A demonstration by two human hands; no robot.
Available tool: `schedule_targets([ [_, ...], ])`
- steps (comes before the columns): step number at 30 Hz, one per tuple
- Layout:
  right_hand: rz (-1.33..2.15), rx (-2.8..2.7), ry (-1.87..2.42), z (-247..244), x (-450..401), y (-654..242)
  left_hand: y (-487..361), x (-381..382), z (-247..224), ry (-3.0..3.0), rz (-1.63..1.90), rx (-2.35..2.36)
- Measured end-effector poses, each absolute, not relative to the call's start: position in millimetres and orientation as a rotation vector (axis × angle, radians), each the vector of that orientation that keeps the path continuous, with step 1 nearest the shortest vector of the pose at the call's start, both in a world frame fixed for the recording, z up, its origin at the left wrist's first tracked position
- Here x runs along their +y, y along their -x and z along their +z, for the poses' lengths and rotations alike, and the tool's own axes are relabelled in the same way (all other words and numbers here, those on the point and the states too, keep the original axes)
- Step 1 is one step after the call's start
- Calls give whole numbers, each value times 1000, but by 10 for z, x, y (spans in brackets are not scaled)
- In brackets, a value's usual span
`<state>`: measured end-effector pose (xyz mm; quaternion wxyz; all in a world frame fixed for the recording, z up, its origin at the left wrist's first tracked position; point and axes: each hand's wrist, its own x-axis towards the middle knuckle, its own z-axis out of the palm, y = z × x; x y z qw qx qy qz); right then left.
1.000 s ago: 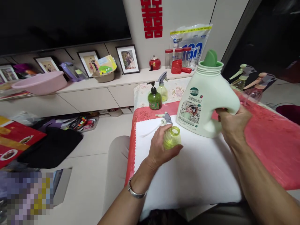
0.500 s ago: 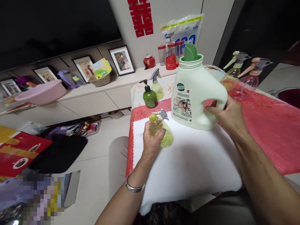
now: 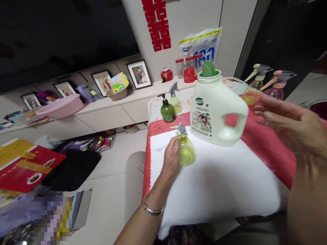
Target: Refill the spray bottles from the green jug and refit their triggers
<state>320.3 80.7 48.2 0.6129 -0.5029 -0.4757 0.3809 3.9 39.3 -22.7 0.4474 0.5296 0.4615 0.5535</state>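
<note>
My left hand point(image 3: 171, 158) is wrapped round the side of a yellow-green clear bottle point(image 3: 187, 153), which stands with its neck uncovered on a white cloth point(image 3: 217, 180). A grey trigger spray head point(image 3: 182, 129) lies just behind it. Beyond the bottle, a large pale green detergent jug point(image 3: 217, 102) stands upright, a green scoop-like piece point(image 3: 208, 69) sticking out of its mouth. My right hand point(image 3: 293, 127) hangs in the air to the right of the jug's handle, fingers stretched out and apart, holding nothing.
A green pump bottle point(image 3: 168, 112) and a spray bottle point(image 3: 175, 102) stand behind the cloth. Two more spray bottles, one green-handled point(image 3: 258, 80) and one pink point(image 3: 276, 90), are at the right. Red-lidded jars point(image 3: 180, 68) line the cabinet at the back.
My right hand has let go of the jug's handle and moved right, its fingers opening. My left hand still holds the bottle, now more upright. The view has shifted slightly.
</note>
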Motion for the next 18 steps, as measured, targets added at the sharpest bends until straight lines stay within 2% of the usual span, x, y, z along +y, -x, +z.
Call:
schedule_targets([
  [13,757,-1011,1090,589,718,-3140,357,505,122,-1480,1422,1508],
  [18,672,-1069,1024,649,653,-3198,501,658,94,-1991,773,1947],
])
